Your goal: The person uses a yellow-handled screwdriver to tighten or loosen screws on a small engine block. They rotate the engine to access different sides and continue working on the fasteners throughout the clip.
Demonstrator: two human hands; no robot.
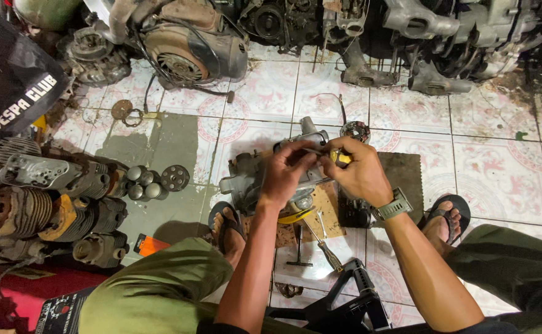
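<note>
White floor tiles (506, 179) carry a faded pink floral pattern. At the centre lies a dull grey metal engine casing (252, 182), a yellow-handled tool (342, 158) beside it at three o'clock. Olive-green trousers (153, 291) at six o'clock; grey watch strap (394, 206).

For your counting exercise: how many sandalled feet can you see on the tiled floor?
2: the left foot beside the engine casing, and the right foot past the watch-wearing right hand.

The engine case (265, 176) under both hands is dull grey cast metal, grimy and matt. A flat board (326, 207) beneath it looks like raw wood, rough. The floor tiles (499, 173) are glazed ceramic, smudged with oil. The wrenches (320, 226) show bright, smooth steel. The cylinders (48, 210) are rusty, finned metal. The trousers (153, 291) are matt olive cloth.
</note>
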